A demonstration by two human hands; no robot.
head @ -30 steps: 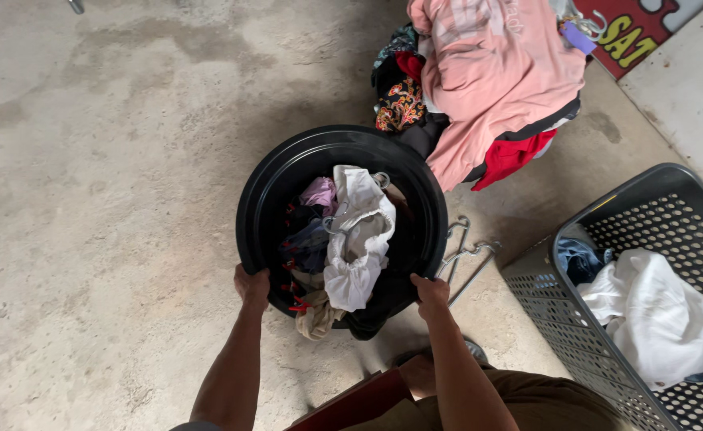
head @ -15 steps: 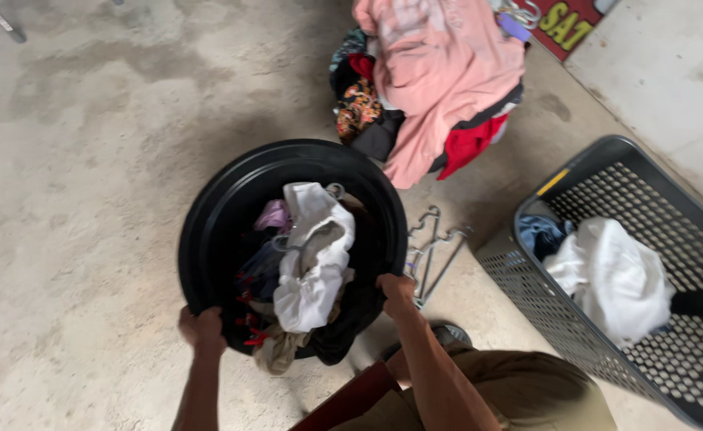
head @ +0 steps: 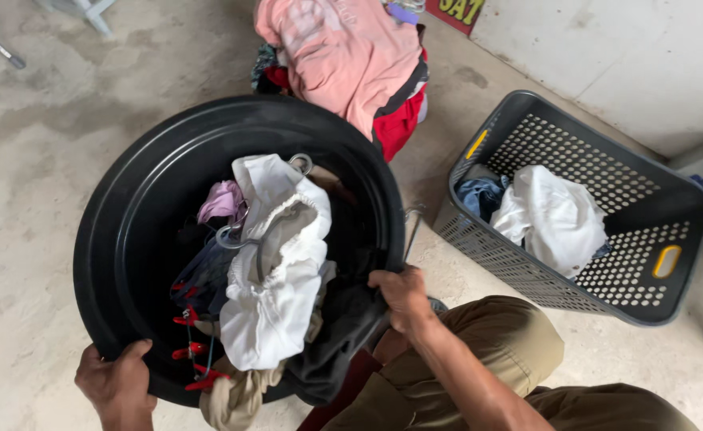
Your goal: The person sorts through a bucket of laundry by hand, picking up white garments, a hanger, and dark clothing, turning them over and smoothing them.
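Note:
A large round black tub (head: 120, 207) fills the middle of the view, tilted toward me. Inside lies a heap of laundry: a white garment (head: 275, 263), a small pink piece (head: 222, 201), dark clothes, hangers and red clothes pegs (head: 192, 347). My left hand (head: 116, 381) grips the tub's near rim at the lower left. My right hand (head: 403, 299) grips the rim at the lower right, where dark cloth spills over the edge. My knees in olive trousers (head: 495, 343) are just below the tub.
A grey perforated laundry basket (head: 647, 231) stands at the right holding a white cloth and a blue garment. A pile of clothes topped by a pink shirt (head: 343, 52) lies behind the tub. Bare concrete floor spreads to the left; a pale wall rises at the upper right.
The tub has come up and closer to me, tilting toward me and filling much more of the view. Both hands stay on its near rim.

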